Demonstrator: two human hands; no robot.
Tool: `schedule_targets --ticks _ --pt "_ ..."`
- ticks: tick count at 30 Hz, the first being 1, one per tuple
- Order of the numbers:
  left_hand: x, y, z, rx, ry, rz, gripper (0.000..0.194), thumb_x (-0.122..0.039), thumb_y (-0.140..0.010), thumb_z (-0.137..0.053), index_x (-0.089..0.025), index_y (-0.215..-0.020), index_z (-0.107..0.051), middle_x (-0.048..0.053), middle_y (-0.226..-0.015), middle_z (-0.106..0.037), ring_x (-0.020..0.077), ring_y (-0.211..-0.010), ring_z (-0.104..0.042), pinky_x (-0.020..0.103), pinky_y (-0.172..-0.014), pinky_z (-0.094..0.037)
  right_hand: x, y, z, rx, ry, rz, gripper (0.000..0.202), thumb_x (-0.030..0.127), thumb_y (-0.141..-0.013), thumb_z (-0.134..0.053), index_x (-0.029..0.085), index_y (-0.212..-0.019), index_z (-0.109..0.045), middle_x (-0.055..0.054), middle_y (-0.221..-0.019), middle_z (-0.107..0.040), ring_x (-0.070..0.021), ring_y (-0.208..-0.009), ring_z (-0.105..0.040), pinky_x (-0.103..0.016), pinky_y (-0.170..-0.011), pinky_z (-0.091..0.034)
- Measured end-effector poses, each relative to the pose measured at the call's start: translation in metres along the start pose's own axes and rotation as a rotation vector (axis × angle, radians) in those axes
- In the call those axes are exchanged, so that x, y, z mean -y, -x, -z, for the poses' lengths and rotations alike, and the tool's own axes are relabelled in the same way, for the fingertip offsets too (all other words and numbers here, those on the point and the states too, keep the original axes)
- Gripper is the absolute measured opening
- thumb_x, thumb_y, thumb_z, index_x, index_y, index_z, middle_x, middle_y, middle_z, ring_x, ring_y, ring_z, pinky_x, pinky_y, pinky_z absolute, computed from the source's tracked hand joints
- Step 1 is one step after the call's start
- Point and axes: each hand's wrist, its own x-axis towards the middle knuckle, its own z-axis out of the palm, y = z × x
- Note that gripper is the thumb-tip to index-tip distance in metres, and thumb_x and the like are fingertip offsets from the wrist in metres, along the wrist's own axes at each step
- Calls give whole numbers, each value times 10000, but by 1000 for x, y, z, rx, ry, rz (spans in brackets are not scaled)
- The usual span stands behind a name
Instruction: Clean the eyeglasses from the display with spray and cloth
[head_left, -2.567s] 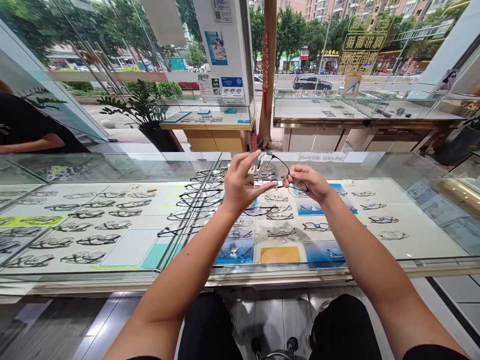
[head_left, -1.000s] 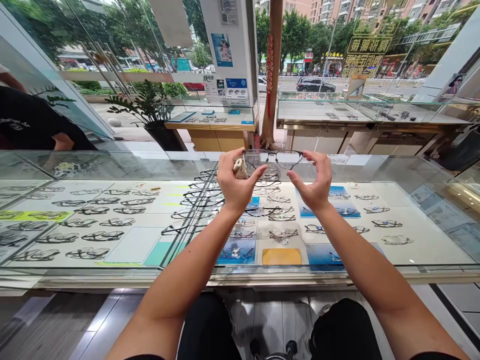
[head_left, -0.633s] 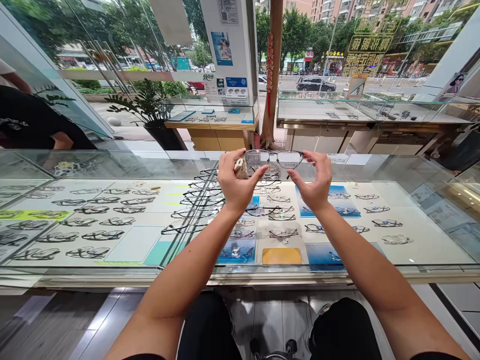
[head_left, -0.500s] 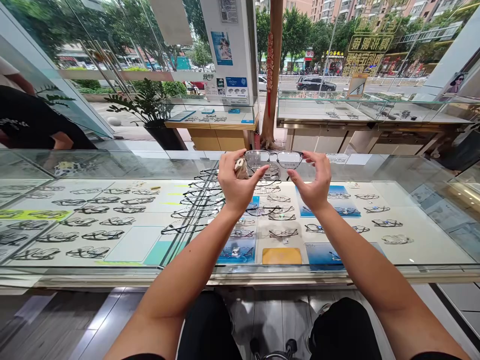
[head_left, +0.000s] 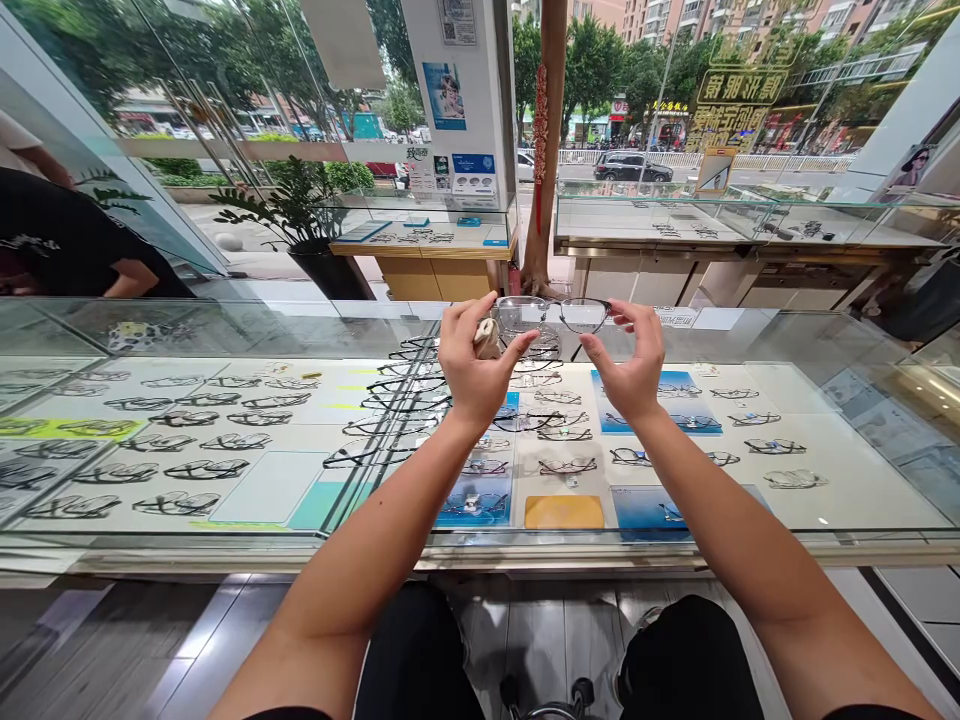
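Observation:
A pair of thin-rimmed eyeglasses (head_left: pixel 553 313) is raised over the glass counter, its two lenses side by side. My left hand (head_left: pixel 476 362) grips its left end and also has a crumpled beige cloth (head_left: pixel 487 338) tucked in the palm. At the right end of the frame, my right hand (head_left: pixel 628 360) holds the glasses between thumb and fingers. Below and to the left of the held pair, a row of dark-framed glasses (head_left: pixel 405 403) lies on the counter's glass top.
The glass display counter (head_left: pixel 847 450) holds many glasses, blue cards and a yellow case (head_left: pixel 563 512). Further back stand a potted plant (head_left: pixel 330 260), a wooden post (head_left: pixel 541 200) and more display cases. A person in black (head_left: pixel 82 240) leans at the far left.
The eyeglasses have shifted slightly right and tilted, with the left end a little higher. The person at the left has moved an arm slightly.

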Motion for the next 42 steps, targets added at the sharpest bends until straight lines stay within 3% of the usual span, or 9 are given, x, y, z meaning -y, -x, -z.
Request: schedule_targets --ticks 10,17,25,33,42 --pt "1 1 0 -10 -11 -26 597 -674 -932 -825 -321 -1403 -728 78 -1162 -694 258 -1112 -696 452 -968 -643 -2 0 -1 5 29 53 450 599 -1044 -659 304 -1383 -644 -110 -1239 -725 -307 -1122 -686 -530 -1012 -569" --pt "2 1 0 2 6 -24 616 -678 -939 -816 -326 -1435 -716 81 -1205 -708 257 -1127 -702 456 -998 -630 1 0 0 -2 37 27 501 628 -1037 -657 333 -1440 -627 -118 -1297 -712 -337 -1189 -671 -575 -1042 -565" --pt "3 2 0 50 87 83 633 -705 -910 -830 -300 -1391 -760 99 -1215 -732 261 -1147 -705 436 -983 -627 -2 2 -1 -11 24 34 552 622 -1028 -668 308 -1480 -620 -138 -1328 -680 -362 -1253 -632 -596 -1073 -531" --pt "5 2 -2 58 162 113 616 -678 -877 -879 -305 -1359 -791 82 -1182 -748 236 -1107 -707 393 -945 -606 -9 0 -5 -161 36 209 502 636 -1005 -727 304 -1375 -654 -86 -1182 -717 -295 -1051 -666 -510 -902 -566" --pt "8 0 0 -2 138 55 655 -677 -846 -902 -309 -1374 -782 74 -1175 -697 247 -1125 -686 415 -999 -608 -12 1 -8 -108 17 180 503 645 -1016 -718 287 -1363 -655 -88 -1187 -736 -288 -1046 -692 -511 -922 -572"
